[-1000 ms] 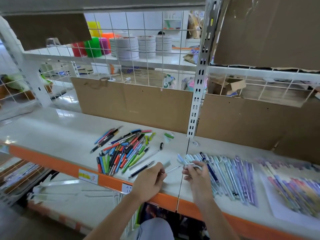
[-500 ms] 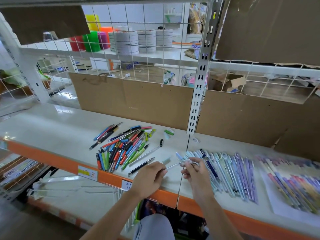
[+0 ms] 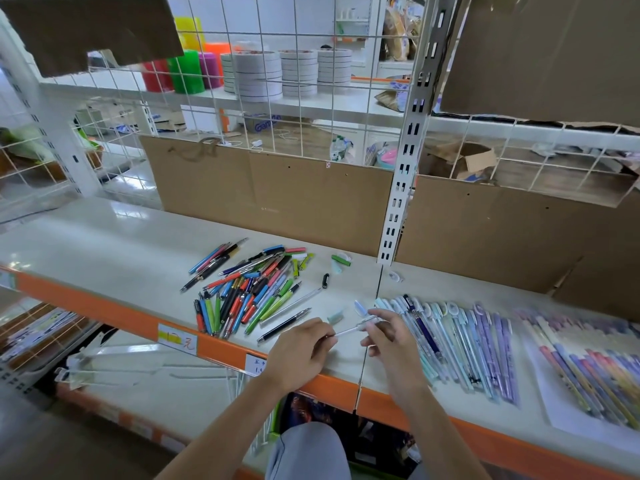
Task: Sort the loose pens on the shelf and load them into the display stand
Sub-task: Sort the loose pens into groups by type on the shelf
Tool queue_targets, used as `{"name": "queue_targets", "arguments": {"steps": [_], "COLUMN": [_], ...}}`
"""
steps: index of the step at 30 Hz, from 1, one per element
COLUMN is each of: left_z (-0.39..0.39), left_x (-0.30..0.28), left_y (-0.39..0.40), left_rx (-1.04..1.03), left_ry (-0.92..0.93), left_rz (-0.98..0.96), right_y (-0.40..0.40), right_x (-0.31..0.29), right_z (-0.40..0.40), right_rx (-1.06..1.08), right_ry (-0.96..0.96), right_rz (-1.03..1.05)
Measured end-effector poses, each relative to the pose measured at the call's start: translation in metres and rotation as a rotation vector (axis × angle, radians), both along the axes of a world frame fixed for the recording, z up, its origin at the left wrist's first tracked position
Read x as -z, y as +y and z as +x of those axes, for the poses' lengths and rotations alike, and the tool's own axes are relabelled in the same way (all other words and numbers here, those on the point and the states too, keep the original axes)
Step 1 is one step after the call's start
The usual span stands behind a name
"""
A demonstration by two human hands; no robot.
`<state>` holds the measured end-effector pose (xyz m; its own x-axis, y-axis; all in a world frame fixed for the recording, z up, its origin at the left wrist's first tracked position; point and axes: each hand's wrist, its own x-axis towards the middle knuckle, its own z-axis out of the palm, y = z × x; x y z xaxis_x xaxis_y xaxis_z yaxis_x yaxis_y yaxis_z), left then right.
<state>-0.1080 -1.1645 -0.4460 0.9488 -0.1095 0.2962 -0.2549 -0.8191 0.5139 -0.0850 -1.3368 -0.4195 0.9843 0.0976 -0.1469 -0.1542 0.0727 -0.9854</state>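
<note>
**Holding one pen over the shelf**

A messy pile of pens [image 3: 247, 291] lies on the left of the shelf [image 3: 104, 244]. My left hand [image 3: 299, 351] pinches one end of a thin pen [image 3: 353, 329]. My right hand [image 3: 389, 336] curls round its other end. A neat row of pens [image 3: 460, 341] lies to the right.

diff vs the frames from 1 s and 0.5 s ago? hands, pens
Little changed. Both hands keep hold of the thin pale pen over the shelf's front edge: left hand at its near end, right hand pinching the other end. Nothing was let go or newly picked up. The mixed pile of coloured pens, the loose black pen and the row of pastel blue and purple pens lie as before.
</note>
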Motion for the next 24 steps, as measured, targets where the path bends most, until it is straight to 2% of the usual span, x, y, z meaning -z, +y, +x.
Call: {"name": "queue_targets", "arguments": {"steps": [6,14,19,21,24], "left_z": [0.004,0.006,0.009,0.014,0.024], "left_x": [-0.002,-0.001,-0.008,-0.01,-0.008], "left_y": [0.003,0.002,-0.002,0.003,0.02], "left_rx": [0.009,-0.027,-0.009,-0.08,-0.304], "left_ry": [0.016,0.003,0.043,0.049,-0.013], "left_rz": [-0.15,-0.136,-0.13,-0.14,-0.043], "right_y": [0.002,0.009,0.026,0.029,0.027], "right_x": [0.004,0.004,-0.008,-0.019,-0.034], "right_z": [0.002,0.007,0.022,0.036,0.057], "right_rx": [-0.033,-0.043,-0.05,-0.048,-0.072], "right_ry": [-0.044,-0.029,0.044,-0.006,-0.17], "right_rz": [-0.096,-0.229,-0.108,-0.101,-0.381]}}
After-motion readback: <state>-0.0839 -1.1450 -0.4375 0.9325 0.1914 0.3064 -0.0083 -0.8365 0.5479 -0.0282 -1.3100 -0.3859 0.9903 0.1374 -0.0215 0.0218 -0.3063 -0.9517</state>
